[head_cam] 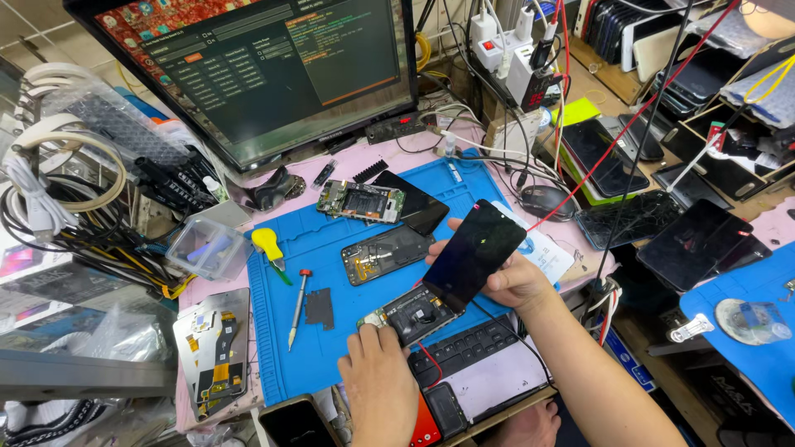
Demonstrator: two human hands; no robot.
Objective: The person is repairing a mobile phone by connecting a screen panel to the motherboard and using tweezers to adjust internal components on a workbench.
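- Holding the dark phone screen (474, 254) up off the bench is the right hand (513, 281), fingers wrapped around its right edge and thumb side under it, so it's a closed grip on the panel.
- Long axis of that screen runs from lower left to upper right, tilted up like an open book cover, with its lower end right over the opened phone body (411, 315) on the blue repair mat (331, 364).
- Left hand (379, 372) sits at the near end of that phone body, fingers curled down on its lower-left corner (pressing or pinching it, can't really tell which, but it's closed on it, not spread flat).
- So the two hands are on opposite ends: left one low and close to the person, right one further out and higher, the screen hinging between them. A thin red wire (429, 361) runs just beside the left hand toward the keyboard (464, 352).
- Other stuff on the mat, all well apart from both hands: a screwdriver (298, 308) lying roughly along the mat's near-far direction, a yellow-handled tool (268, 246), another stripped phone frame (386, 253) and a green circuit-board assembly (362, 201) further back near the monitor (248, 66).
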